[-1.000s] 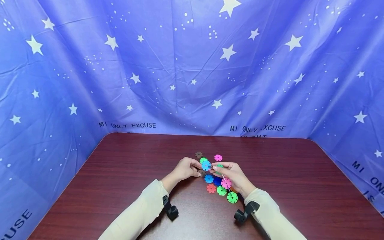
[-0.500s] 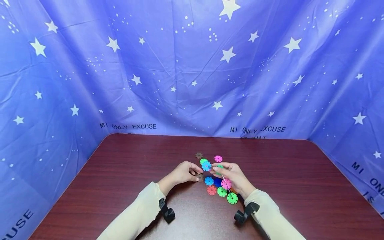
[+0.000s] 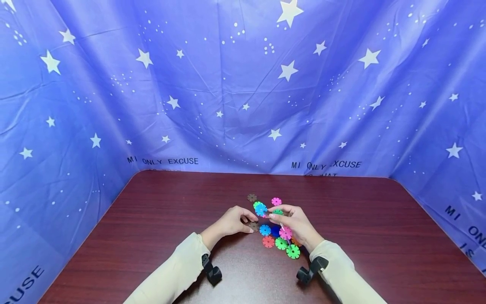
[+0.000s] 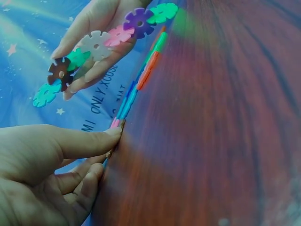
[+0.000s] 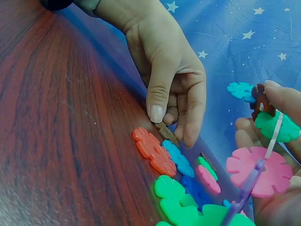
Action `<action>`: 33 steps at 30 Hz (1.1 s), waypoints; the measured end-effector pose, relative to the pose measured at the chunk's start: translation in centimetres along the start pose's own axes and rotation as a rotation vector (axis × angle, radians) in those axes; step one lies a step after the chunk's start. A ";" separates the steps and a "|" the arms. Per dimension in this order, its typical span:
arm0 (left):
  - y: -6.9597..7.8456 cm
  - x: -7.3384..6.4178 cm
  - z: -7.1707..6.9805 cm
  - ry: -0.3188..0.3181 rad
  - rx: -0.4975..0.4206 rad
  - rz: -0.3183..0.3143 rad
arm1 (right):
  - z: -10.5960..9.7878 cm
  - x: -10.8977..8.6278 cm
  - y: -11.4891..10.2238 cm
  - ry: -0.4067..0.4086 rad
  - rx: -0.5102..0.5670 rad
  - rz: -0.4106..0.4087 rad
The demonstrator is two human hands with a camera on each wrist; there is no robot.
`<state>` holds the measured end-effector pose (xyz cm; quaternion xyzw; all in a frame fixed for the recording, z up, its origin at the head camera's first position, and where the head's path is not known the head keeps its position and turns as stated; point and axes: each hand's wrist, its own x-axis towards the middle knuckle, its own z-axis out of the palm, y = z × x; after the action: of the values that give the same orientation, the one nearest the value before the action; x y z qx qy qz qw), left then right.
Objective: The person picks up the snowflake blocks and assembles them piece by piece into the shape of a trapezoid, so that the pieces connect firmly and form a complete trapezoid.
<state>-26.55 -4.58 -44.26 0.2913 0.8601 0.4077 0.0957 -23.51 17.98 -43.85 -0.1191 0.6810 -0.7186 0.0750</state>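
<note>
My left hand (image 3: 231, 220) pinches a brown notched plastic disc (image 5: 165, 133) by its edge, low at the tabletop, with the thumb on the near side and fingers beyond it. Raised above the table, my right hand (image 3: 294, 221) holds a chain of interlocking discs (image 4: 90, 39) between thumb and fingers. From its tip the chain runs light blue, brown, green, white, pink, purple and green. Its brown disc (image 4: 55, 74) lies at the fingertips, while the light blue one (image 3: 260, 207) sticks out toward the left hand. The green end hangs nearest the body.
Loose discs lie under and around the right hand: red (image 3: 265, 242), blue (image 3: 261, 230) and several others, partly hidden by the chain. Farther back are a pink disc (image 3: 276, 198) and a brown one (image 3: 249, 197). A starry blue curtain (image 3: 235, 84) borders the table (image 3: 171, 202).
My left hand has drawn the brown disc a little toward the body and left, away from the chain's tip. The right hand and its chain have stayed nearly in place.
</note>
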 end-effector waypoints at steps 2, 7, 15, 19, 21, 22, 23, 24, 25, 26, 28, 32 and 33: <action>0.1 0.0 0.0 -0.004 0.012 0.007 | 0.0 0.0 0.0 -0.004 -0.007 0.003; 0.2 0.0 0.0 -0.029 0.057 0.026 | 0.0 -0.1 0.0 -0.023 -0.008 -0.003; 0.2 0.0 0.0 -0.044 0.054 0.024 | 0.0 -0.1 0.0 -0.032 -0.061 -0.050; 0.1 0.0 0.0 -0.006 -0.015 0.013 | -0.1 -0.2 -0.1 -0.024 -0.121 -0.063; 0.0 0.0 0.0 0.015 -0.064 0.008 | -0.1 -0.3 -0.1 -0.007 -0.166 -0.060; 0.0 0.0 0.0 0.024 -0.090 0.005 | -0.1 -0.3 -0.2 0.005 -0.189 -0.057; -0.1 -0.1 0.0 0.033 -0.116 0.004 | -0.2 -0.3 -0.2 0.020 -0.212 -0.052; -0.2 -0.1 0.0 0.044 -0.135 0.001 | -0.2 -0.3 -0.2 0.034 -0.233 -0.047; -0.2 -0.1 0.0 0.057 -0.154 -0.002 | -0.2 -0.2 -0.2 0.045 -0.246 -0.043; -0.3 -0.1 0.0 0.070 -0.175 -0.011 | -0.1 -0.2 -0.3 0.054 -0.260 -0.040; -0.5 -0.1 0.0 0.099 -0.221 -0.030 | -0.1 -0.2 -0.3 0.061 -0.276 -0.039; -0.7 0.0 -0.1 0.168 -0.315 -0.072 | -0.2 -0.1 -0.2 0.054 -0.301 -0.052; -0.7 0.1 -0.2 0.185 -0.337 -0.078 | -0.2 -0.1 -0.1 0.056 -0.307 -0.054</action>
<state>-26.99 -5.00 -44.63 0.1991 0.7954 0.5669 0.0795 -23.49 18.16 -43.73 -0.1272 0.7811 -0.6111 0.0177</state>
